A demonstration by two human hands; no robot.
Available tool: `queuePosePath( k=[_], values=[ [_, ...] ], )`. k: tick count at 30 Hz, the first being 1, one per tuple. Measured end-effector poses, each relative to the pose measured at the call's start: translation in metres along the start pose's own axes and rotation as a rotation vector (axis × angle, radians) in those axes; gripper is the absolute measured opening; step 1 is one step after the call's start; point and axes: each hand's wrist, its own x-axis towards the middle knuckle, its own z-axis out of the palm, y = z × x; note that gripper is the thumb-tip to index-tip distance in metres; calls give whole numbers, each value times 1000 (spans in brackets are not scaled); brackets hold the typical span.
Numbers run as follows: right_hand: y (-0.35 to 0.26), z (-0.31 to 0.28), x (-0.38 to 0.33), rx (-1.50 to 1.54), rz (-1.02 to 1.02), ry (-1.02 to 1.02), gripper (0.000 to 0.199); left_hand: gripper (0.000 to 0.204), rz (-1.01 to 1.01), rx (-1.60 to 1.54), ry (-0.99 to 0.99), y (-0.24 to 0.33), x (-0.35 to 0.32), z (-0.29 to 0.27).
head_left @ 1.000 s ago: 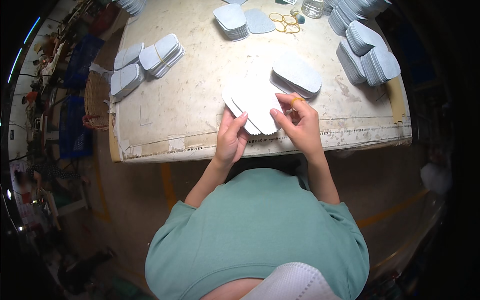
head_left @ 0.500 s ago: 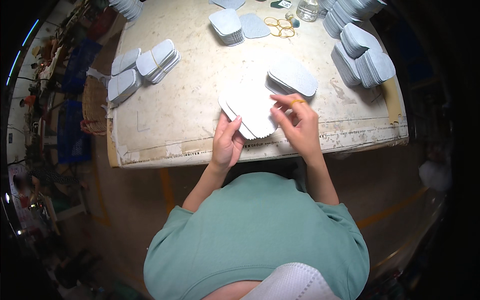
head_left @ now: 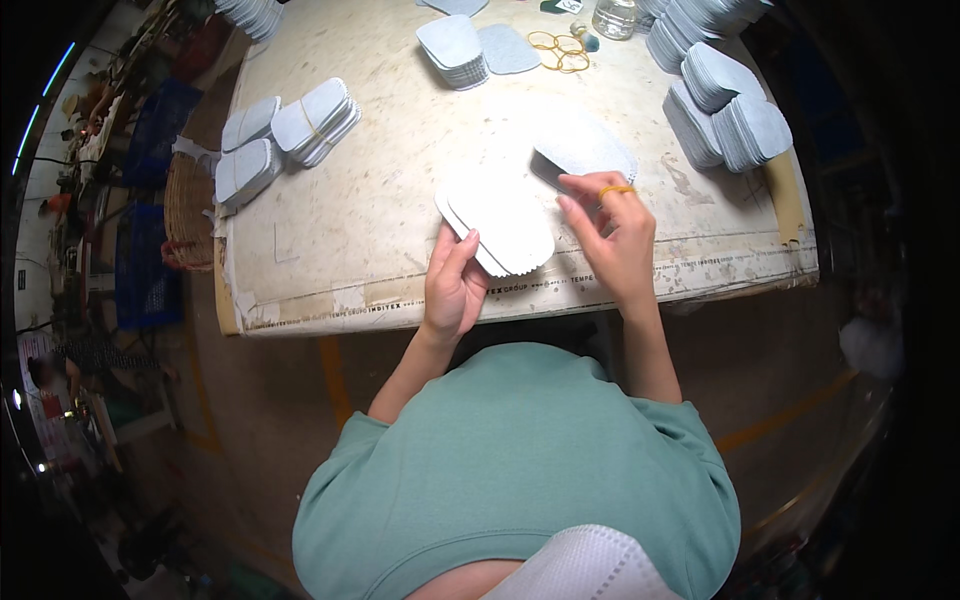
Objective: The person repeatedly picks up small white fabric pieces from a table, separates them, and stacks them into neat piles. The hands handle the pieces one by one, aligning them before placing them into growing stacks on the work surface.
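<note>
- The pale, scuffed rectangular worktop (head_left: 400, 200) carries everything; its near edge runs just in front of the person.
- Stacks of grey-white insole-shaped flat pieces (head_left: 730, 110) stand at the far right, with more bundled stacks (head_left: 310, 118) at the left and one stack (head_left: 455, 48) at the far middle.
- The fanned stack of white insole-shaped flat pieces (head_left: 505, 228) lies at the near middle of the worktop, between both hands. Judged light, thin and flexible; the layers look liable to slide over one another, so hold is best taken across the full thickness at the edges or narrow end.
- A single grey insole-shaped piece (head_left: 585, 148) lies just beyond it, partly under the right fingers.
- The left hand (head_left: 455, 285) is partly closed, fingers pressed against the stack's near left edge.
- The right hand (head_left: 615, 235) sits at the stack's right edge, fingers curled; whether it pinches a piece cannot be told.
- A yellow rubber band (head_left: 616, 189) rings a right finger; loose yellow bands (head_left: 560, 50) lie far off.
</note>
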Motion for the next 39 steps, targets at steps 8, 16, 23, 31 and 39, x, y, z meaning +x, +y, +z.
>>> queuePosePath(
  k=[8,16,23,31,39],
  values=[
    [-7,3,-1,87,-145,191,21,52,-29,-315,-81,-1,3,-5],
    [-6,3,-3,-142,-107,132,23,51,2,-48,-37,0,1,0],
    [-10,7,-11,236,-20,26,23,50,6,-266,-91,-1,3,-3],
    [-6,-6,7,-99,-95,218,17,51,38,-149,-50,-1,3,-1],
    [-11,6,-8,218,-15,27,22,49,18,-340,-155,-2,6,-4]
  ],
)
